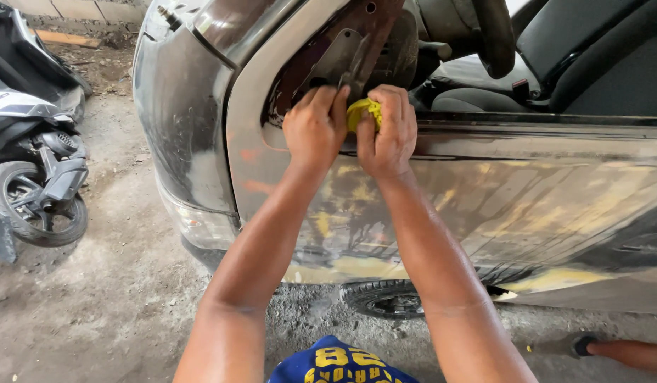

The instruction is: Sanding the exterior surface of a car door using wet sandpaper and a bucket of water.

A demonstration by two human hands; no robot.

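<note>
Both my hands press a small yellow pad or cloth (362,112) against the top edge of a car door (527,191) near its front corner. My left hand (316,126) covers the pad's left side with fingers curled. My right hand (389,131) grips the pad from the right, thumb beside it. The door panel is stripped to bare grey metal with patches of yellow filler. Above my hands is a rusty brown bracket area (343,50) where the mirror mounts.
A scooter (34,156) is parked at the left on the dirt and concrete ground. The car's front fender (176,113) stands left of the door. A tyre (385,298) shows under the door. Another person's hand holding a tool (591,347) appears bottom right.
</note>
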